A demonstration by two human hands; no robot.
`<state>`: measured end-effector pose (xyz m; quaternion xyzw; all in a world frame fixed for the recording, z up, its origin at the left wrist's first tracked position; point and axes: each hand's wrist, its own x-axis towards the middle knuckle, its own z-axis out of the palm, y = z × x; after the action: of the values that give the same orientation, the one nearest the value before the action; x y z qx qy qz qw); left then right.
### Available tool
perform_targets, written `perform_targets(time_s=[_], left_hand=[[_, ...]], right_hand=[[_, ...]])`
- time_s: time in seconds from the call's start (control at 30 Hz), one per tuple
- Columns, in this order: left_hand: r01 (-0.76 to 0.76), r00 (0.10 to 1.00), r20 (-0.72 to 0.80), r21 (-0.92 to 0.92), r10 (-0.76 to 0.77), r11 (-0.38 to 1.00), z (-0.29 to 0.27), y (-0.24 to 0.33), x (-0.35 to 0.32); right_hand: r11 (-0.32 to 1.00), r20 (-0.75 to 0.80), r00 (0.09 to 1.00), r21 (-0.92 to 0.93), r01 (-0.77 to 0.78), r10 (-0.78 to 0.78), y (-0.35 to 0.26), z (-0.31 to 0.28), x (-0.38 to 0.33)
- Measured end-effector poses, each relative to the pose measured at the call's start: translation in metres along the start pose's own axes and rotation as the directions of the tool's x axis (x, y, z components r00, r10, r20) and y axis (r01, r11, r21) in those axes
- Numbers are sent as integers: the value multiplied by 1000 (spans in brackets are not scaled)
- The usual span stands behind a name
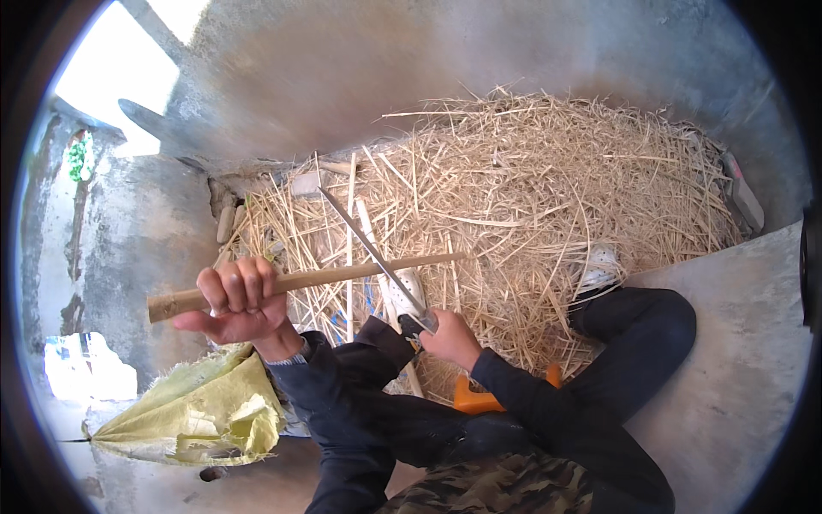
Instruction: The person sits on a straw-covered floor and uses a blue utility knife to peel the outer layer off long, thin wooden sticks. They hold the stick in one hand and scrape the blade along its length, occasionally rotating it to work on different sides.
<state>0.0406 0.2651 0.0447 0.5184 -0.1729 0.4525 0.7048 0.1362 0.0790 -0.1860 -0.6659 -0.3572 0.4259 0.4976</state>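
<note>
My left hand [244, 300] is closed round the thick end of a long split bamboo strip [330, 276], its thumb pointing left along it. The strip's thin end points right, over the straw. In my right hand [452, 341] is a knife with a long, narrow blade [355, 230], tilted up and to the left. Blade and strip cross near the strip's middle; I cannot tell for certain whether they touch. My fingers cover most of the knife's handle.
A heap of straw and bamboo shavings [548, 171] covers the floor between my white shoes [599, 267] and the concrete wall [514, 51]. Orange plastic [479, 398] shows under me. A torn yellow woven sack [201, 403] lies at left, and a brick [743, 195] at right.
</note>
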Motion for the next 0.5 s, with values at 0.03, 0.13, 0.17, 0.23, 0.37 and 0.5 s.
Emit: perform_targets(time_s=[0.03,0.13,0.17,0.23,0.37,0.5], left_hand=[[-5,1000,10,-6,5,1000,2,-2,-2],[-6,999,40,-7,7,1000,18,-9,-4],[4,999,40,4,-4,1000,20,-12,-6],[25,997,68,19,-26,1000,28,-17,5],[4,996,86,-17,-2,1000,27,-16,2],[-14,998,58,-46,16,999,21,-17,-1]], right_hand=[[999,0,999,34,37,-37,-22,-3,-8],[996,88,993,24,83,-84,-52,-13,-19],[994,91,990,37,102,-105,-46,-13,-18],[988,-88,996,154,-17,30,24,1,5],[966,-2,967,-49,-255,255,54,-26,10],[990,31,999,138,34,-38,5,-10,-3]])
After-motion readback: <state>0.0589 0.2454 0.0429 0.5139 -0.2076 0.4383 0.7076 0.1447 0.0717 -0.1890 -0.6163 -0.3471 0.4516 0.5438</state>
